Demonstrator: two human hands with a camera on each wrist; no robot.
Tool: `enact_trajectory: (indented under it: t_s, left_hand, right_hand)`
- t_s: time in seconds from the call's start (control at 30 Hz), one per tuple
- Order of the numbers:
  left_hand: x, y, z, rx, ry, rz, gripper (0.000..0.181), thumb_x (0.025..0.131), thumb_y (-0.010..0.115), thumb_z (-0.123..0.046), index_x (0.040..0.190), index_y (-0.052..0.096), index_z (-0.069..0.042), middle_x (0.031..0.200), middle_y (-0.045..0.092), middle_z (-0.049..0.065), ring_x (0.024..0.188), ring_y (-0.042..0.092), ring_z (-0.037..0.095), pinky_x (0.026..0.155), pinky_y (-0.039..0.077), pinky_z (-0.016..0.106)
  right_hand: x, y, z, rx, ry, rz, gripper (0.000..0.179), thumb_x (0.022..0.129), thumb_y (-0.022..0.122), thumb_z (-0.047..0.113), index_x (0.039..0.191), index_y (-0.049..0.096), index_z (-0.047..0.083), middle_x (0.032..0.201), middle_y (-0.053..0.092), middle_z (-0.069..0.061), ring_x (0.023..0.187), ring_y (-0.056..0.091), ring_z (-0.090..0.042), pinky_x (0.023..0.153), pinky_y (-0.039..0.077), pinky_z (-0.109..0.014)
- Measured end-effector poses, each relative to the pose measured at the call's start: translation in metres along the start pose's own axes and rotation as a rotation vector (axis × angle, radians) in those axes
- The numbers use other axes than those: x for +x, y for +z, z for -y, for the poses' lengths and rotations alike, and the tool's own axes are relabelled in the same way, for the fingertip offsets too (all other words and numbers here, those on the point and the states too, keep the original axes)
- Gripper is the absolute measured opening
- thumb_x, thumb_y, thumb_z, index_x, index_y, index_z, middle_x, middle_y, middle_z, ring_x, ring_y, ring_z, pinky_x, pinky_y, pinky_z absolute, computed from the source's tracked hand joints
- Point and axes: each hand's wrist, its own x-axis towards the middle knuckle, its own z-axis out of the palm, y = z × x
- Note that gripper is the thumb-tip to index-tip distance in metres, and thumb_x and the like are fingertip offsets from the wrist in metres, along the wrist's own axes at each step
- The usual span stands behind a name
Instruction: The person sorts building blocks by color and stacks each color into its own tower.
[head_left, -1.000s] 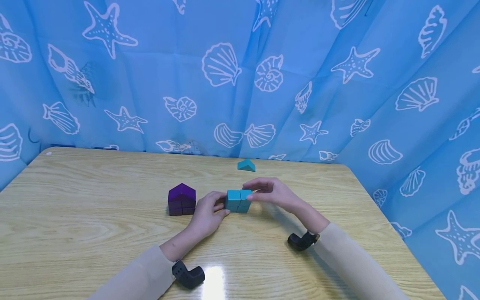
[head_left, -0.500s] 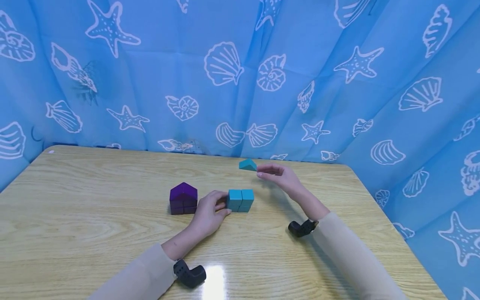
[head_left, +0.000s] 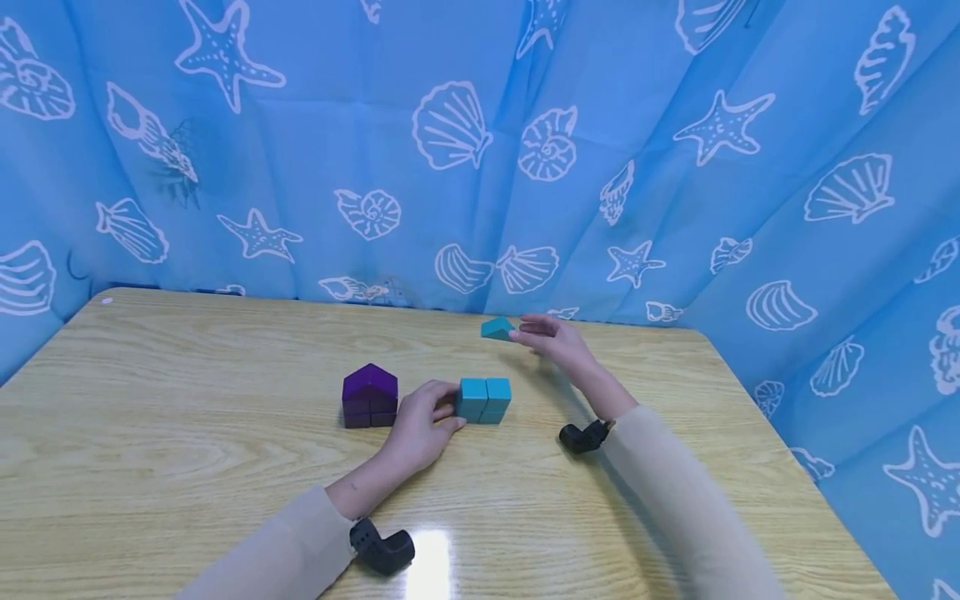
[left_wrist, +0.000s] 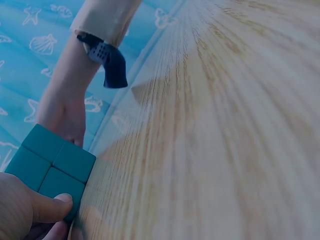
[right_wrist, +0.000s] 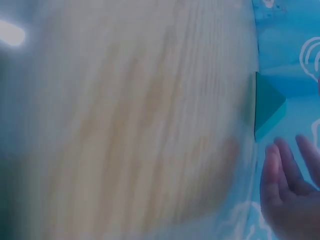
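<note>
In the head view, my left hand (head_left: 422, 425) holds the left side of a two-by-two stack of teal cube blocks (head_left: 483, 401). Its thumb (left_wrist: 61, 199) lies on the front face of a lower block in the left wrist view; the other fingers are partly hidden by the stack. A teal triangular block (head_left: 497, 328) stands farther back on its long flat side. Just right of this roof-shaped piece is my right hand (head_left: 561, 346), fingers loosely extended and spread. A small gap separates the fingertips from the triangular block in the right wrist view.
Left of my left hand stands a purple house of blocks (head_left: 370, 397) with a triangular top, close to my knuckles. The wooden table (head_left: 225, 483) ends at a blue curtain (head_left: 315, 150) printed with white shells and starfish.
My right hand has left the right side of the teal stack and reached back to the triangular block. The left hand stays at the stack, and the blocks keep their places.
</note>
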Motion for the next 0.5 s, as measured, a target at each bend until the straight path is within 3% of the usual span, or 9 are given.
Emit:
enact_trajectory:
  t_s: [0.2,0.5]
  left_hand:
    - [-0.001,0.0,0.001,0.003,-0.013,-0.003,0.039,0.085,0.066,0.008,0.123,0.058,0.005,0.121,0.059,0.02,0.115,0.059,0.034,0.093,0.055,0.033]
    - [0.0,0.0,0.0,0.005,0.003,-0.005,0.04,0.084,0.065,0.008,0.123,0.057,0.006,0.122,0.058,0.021,0.114,0.06,0.036,0.092,0.056,0.032]
  right_hand:
    - [0.013,0.003,-0.001,-0.016,0.057,-0.018,0.066,0.087,0.069,0.04,0.142,0.045,0.012,0.143,0.048,-0.012,0.132,0.044,-0.029,0.111,0.04,-0.045]
    - [0.022,0.004,0.0,-0.021,0.066,0.034,0.065,0.086,0.071,0.035,0.143,0.045,0.016,0.146,0.044,-0.011,0.136,0.039,-0.03,0.115,0.034,-0.047]
